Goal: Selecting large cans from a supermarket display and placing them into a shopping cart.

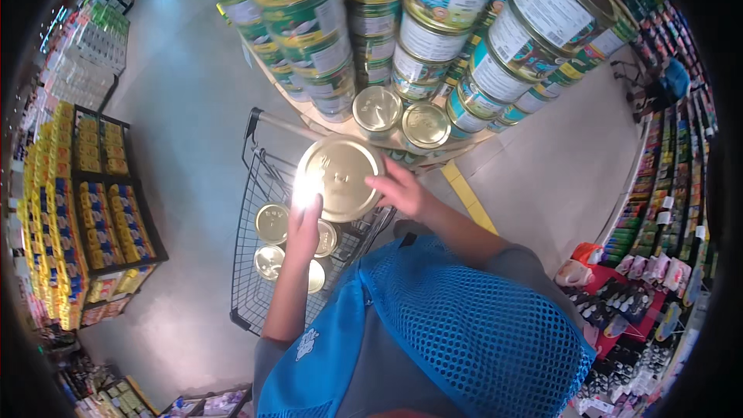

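Between my two hands I hold a large tin can, its round gold metal top [342, 186] facing up at me. My left hand [304, 223] grips its lower left side, where a bright glare hides part of the rim. On the right side, my right hand [403, 188] presses its thumb on the top near the edge. Below the held can is a wire shopping cart [246, 261]. Several gold-topped cans stand inside it, one of them a can [271, 223] left of my wrist. The held can's label is hidden.
Tall stacks of labelled tin cans [313, 29] stand ahead on a wooden base [470, 142]. Two single cans [377, 109] sit at its near edge. Yellow-packaged goods fill a rack [110, 209] at left. Store shelves [656, 186] curve along the right. Yellow tape [467, 197] marks the floor.
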### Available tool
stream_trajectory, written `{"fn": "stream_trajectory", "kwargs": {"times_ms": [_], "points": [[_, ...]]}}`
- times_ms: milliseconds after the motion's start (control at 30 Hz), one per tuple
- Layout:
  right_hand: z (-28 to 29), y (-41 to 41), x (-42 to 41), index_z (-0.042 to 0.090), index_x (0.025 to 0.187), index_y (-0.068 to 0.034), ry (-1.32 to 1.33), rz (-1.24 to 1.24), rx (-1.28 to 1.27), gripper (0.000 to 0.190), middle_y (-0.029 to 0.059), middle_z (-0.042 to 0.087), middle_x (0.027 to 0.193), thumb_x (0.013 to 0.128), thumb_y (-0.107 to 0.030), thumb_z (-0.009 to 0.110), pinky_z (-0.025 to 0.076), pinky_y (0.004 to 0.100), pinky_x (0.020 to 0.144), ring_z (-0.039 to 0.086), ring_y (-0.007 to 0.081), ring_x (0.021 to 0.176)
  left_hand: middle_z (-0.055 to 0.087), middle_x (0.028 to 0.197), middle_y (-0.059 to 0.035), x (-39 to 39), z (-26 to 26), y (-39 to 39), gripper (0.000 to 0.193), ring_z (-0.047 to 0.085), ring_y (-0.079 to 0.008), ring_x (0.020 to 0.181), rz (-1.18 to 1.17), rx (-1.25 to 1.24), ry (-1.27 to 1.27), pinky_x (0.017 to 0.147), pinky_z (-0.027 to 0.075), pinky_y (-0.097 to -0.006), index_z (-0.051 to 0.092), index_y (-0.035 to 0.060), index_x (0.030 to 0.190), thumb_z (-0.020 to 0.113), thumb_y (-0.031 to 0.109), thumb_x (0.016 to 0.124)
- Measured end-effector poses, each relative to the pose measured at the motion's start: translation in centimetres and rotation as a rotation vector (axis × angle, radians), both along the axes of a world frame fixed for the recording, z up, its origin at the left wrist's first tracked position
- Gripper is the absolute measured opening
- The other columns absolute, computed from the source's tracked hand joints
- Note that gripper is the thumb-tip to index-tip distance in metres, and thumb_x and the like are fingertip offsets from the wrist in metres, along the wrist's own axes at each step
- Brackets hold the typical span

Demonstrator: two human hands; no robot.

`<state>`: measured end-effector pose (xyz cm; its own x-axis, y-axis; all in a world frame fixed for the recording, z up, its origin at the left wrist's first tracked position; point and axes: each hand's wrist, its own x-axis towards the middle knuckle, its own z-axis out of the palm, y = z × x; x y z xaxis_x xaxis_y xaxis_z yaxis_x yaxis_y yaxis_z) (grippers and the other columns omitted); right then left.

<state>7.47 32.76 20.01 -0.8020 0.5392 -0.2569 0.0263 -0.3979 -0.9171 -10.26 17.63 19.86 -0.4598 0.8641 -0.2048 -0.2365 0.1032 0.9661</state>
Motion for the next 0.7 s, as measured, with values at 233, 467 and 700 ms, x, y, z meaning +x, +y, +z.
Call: {"fn": "stream_trajectory", "kwargs": {"times_ms": [233,467,700], "points": [[-1.3,12.3,0.5,0.036,0.151,-0.017,-0.132,-0.150,0.054,0.059,0.0063,0.061,0.122,0.100,-0.040,0.053,0.053,0.0319,0.073,0.059,0.0137,0.098,0.045,0.147,-0.0115,0.7,-0.2,15.4,0.055,0.042,-0.0224,0.136,-0.016,-0.061,-0.021,0.112,0.033,-0.0378,0.030,0.0065,0.153,0.045,0.024,0.104],[-6.6,19.8,-2.1,0.031,0.153,-0.015,-0.191,-0.069,0.135,0.063,0.0097,0.054,0.138,0.100,-0.044,0.051,0.055,0.0394,0.086,0.058,0.0226,0.117,0.058,0.133,-0.0035,-1.7,-6.0,23.0,0.047,0.057,-0.0168,0.119,0.115,-0.210,-0.141,0.100,0.044,-0.0385,0.039,0.0132,0.148,0.046,0.026,0.104],[-8.8,20.2,-2.5,0.047,0.137,0.005,-0.401,-0.158,0.370,0.066,0.0285,0.060,0.128,0.096,-0.047,0.052,0.044,0.0411,0.101,0.057,0.0394,0.122,0.057,0.128,-0.0117,-0.3,-9.0,24.0,0.047,0.056,-0.0199,0.114,0.236,-0.120,-0.099,0.097,0.044,-0.0326,0.042,0.0002,0.140,0.054,0.013,0.097]]}}
